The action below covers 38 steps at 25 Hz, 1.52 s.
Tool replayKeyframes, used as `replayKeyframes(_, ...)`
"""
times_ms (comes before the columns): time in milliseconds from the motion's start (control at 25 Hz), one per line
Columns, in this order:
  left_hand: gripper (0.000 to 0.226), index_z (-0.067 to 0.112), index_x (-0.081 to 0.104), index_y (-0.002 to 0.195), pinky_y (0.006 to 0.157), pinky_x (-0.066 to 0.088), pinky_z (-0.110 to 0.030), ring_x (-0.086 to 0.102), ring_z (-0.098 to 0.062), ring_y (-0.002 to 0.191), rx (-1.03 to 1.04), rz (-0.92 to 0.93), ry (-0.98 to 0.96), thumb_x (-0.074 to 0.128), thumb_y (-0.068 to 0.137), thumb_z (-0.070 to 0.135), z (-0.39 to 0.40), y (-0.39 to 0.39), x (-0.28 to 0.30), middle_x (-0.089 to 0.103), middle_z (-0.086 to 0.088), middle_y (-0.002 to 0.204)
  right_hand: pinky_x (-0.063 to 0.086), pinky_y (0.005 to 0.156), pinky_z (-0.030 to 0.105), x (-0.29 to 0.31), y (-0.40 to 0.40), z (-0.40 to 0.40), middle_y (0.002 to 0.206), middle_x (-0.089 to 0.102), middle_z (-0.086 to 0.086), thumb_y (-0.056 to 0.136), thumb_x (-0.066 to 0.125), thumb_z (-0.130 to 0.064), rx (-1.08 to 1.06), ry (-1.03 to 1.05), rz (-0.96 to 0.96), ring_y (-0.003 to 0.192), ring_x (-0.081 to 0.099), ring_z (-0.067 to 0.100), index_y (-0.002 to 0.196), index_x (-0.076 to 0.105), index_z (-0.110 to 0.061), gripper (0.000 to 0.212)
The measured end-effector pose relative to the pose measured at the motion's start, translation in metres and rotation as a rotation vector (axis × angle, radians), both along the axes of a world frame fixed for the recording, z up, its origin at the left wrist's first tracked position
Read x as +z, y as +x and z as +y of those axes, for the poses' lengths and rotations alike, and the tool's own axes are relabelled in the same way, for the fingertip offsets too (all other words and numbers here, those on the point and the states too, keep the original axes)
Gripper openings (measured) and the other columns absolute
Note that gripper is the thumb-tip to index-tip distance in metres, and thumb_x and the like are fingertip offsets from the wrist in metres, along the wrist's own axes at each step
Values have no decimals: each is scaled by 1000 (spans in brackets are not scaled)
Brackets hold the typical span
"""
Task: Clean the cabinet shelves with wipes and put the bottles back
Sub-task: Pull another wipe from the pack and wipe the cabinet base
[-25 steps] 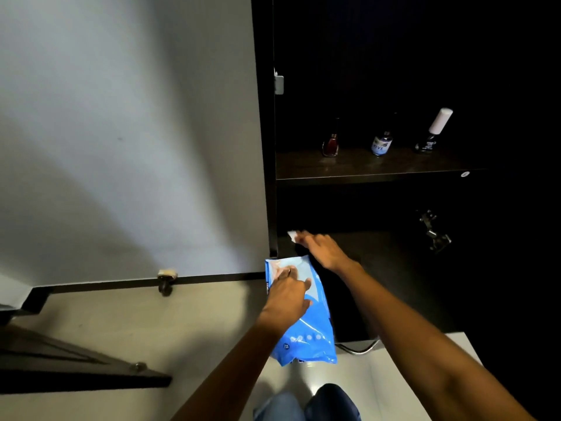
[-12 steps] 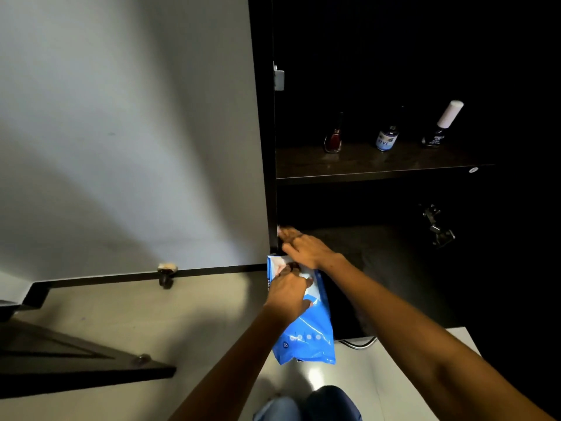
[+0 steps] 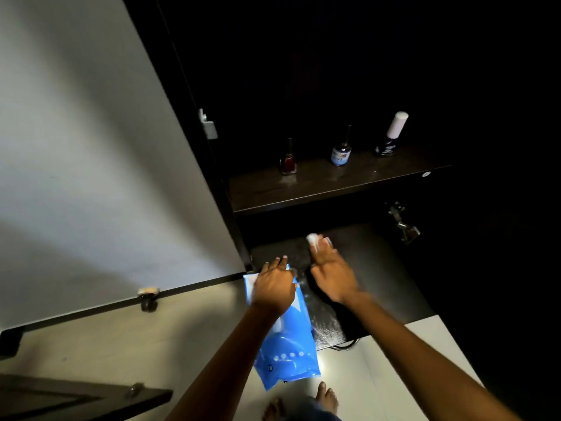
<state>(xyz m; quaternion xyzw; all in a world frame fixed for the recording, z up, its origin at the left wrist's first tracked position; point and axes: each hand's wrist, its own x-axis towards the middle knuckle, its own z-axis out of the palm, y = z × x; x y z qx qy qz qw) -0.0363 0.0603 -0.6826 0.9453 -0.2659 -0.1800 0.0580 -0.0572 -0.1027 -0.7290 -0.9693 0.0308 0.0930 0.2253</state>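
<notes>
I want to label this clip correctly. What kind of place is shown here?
Probably a room in a home, at an open dark wooden cabinet. Small bottles that look like nail polish stand on its shelf, a door hinge shows inside, and bare feet stand on a pale floor.

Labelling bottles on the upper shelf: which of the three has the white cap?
The rightmost bottle, dark-bodied with a tall white cap. The middle bottle carries a pale label under a thin dark cap; the left bottle is dark red with a dark cap.

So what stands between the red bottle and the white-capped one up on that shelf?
In the head view, one bottle with a pale blue label stands between the red bottle and the white-capped bottle, apart from both.
</notes>
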Motion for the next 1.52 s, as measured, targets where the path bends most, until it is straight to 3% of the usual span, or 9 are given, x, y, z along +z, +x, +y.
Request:
replayKeyframes(120,45,7,35,137,114,8,-32,24,-22,140,-14,-25,12,36,97,27,-13,9,-3,27,-12,151,3,117,26,3,12,15,158,7,4,86,21,-32,197,31,15,147,4,17,149,11,-14,66)
replayKeyframes(360,39,11,46,131,108,24,-31,43,-26,125,-71,-11,5,38,96,25,-34,19,-3,46,-8,139,4,118,30,-2,18,-54,158,11,9,88,19,-35,-248,-27,-8,147,5,21,149,13,-10,67)
replayKeyframes(520,38,16,48,131,107,25,-29,46,-25,122,-121,-99,-20,39,96,26,-44,17,-11,50,-6,136,-5,114,25,-9,-18,-38,158,6,9,85,13,-38,-117,9,-59,147,2,22,148,14,-9,70)
replayKeyframes(640,30,16,70,95,80,47,-25,65,-22,86,-99,-46,-21,42,86,23,-56,13,-11,70,-7,96,4,117,27,-7,14,-31,156,20,6,82,12,-39,50,4,-74,146,12,19,147,22,-11,72)
replayKeyframes(760,31,27,69,50,49,43,-15,58,-6,45,-182,-56,75,41,59,38,-67,14,-10,67,5,57,11,117,32,-5,44,-59,152,31,8,82,14,-40,-19,-97,-86,143,22,19,146,28,-12,71)
replayKeyframes(960,65,10,55,122,96,38,-28,52,-26,113,-160,0,69,21,75,39,-68,12,-7,57,-12,120,24,113,37,-8,36,-99,152,28,15,94,30,-43,-307,-130,-75,139,30,29,147,20,-8,64)
replayKeyframes(1120,35,15,57,120,96,38,-30,51,-25,113,-136,6,89,40,92,25,-64,17,-7,57,-9,120,10,119,38,-14,-2,-81,157,7,17,98,19,-49,-401,-139,-1,145,9,30,148,8,-2,69)
replayKeyframes(1360,28,22,76,73,55,51,-19,68,-18,61,-164,63,12,53,75,39,-55,17,-23,72,-1,74,31,112,44,-14,-85,-40,153,28,6,99,14,-42,83,-141,-108,141,25,23,146,28,-19,54)
replayKeyframes(1520,39,19,56,126,102,38,-30,46,-26,127,-225,40,65,50,88,21,-59,15,-16,39,-18,144,17,119,41,-16,-75,-75,158,10,6,91,-6,-57,-270,-132,-40,146,8,24,149,15,-16,74)
